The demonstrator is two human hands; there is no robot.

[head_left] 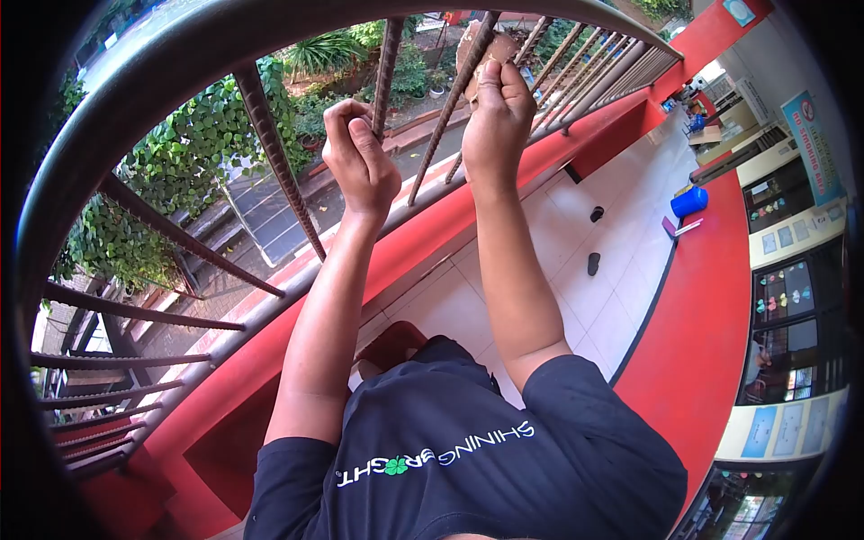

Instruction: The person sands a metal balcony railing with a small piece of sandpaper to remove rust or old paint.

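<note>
From the head view, a crumpled brown sheet (467,47) is pinched in the right hand (498,130) at a ribbed bar (440,135) of the railing, thumb pressed on it. The left hand (362,166) is curled up at the neighbouring bar (387,72) (whether that bar is actually gripped can't be told from here). As for trouble: the sheet could probably be torn or snagged if it's dragged over those ridges, knuckles could be scraped since the bars are set close, and if the pinch gets loosened, the sheet could be dropped through the gap.
</note>
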